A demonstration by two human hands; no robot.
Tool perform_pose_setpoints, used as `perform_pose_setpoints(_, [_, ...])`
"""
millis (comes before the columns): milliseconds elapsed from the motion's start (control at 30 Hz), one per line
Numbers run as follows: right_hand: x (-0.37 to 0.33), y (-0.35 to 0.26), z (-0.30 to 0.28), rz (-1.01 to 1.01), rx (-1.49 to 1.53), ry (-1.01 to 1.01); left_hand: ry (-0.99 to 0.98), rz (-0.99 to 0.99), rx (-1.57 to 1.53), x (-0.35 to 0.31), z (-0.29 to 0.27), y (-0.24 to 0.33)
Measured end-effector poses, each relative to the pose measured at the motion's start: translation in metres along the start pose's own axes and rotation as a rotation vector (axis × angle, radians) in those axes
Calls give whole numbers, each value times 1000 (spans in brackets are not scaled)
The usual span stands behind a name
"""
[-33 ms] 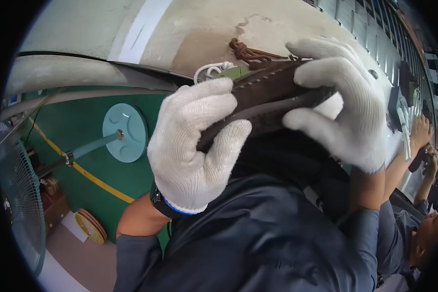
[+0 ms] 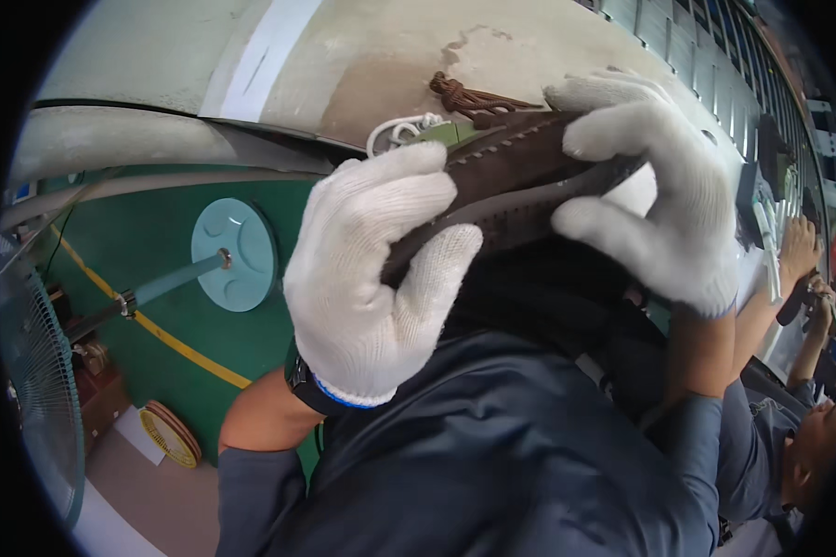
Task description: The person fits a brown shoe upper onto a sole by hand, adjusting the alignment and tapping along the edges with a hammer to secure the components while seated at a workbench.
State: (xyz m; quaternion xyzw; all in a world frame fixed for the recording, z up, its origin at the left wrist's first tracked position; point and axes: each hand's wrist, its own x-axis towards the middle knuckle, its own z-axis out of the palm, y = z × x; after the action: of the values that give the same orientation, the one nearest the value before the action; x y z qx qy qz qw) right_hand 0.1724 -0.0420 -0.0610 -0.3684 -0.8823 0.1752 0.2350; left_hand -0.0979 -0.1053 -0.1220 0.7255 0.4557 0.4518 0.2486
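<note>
A dark brown shoe (image 2: 520, 176) with a row of pale stitches along its edge is held sideways between both of my hands, over my lap at the table edge. My left hand (image 2: 367, 269), in a white knitted glove, is closed round its left end, thumb below and fingers above. At the other end, my right hand (image 2: 659, 186), gloved alike, grips the shoe with fingers on top and thumb underneath. Both hands hide the shoe's ends. Just behind it on the table lie a bundle of brown laces (image 2: 469, 96), a white cord (image 2: 404, 130) and a green piece (image 2: 448, 135).
The pale worktable (image 2: 381, 56) spans the top. At left, over a green floor, are a round light-blue disc on a post (image 2: 237, 251), a fan guard (image 2: 42, 381) and a yellow basket (image 2: 167, 434). A co-worker's hands (image 2: 799, 249) are at work at right.
The shoe has tilted slightly in my hands, showing a little more of its lower side. My right thumb has shifted a bit to the right; the left grip looks the same.
</note>
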Motion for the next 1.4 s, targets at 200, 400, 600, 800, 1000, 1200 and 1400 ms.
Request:
perform_pose_setpoints(200, [-7,13,-9,31,14,-31,-195,-98,-201,29,7,1])
perform_pose_setpoints(400, [-13,3,0,-14,-53,23,-512,-154,-252,63,3,-12])
perform_pose_setpoints(600, [-5,-1,-11,-205,-135,53,-517,-163,-266,65,11,-9])
perform_pose_setpoints(800, [-23,7,13,-51,-39,155,-515,-155,-297,66,18,-11])
perform_pose_setpoints(1000, [-25,-1,11,83,-63,92,-535,-184,-219,68,20,-2])
perform_pose_setpoints(1200, [-34,25,-4,26,-157,130,-508,-169,-174,68,26,1])
perform_pose_setpoints(1400, [-37,25,2,18,-123,139,-507,-107,-159,69,26,-3])
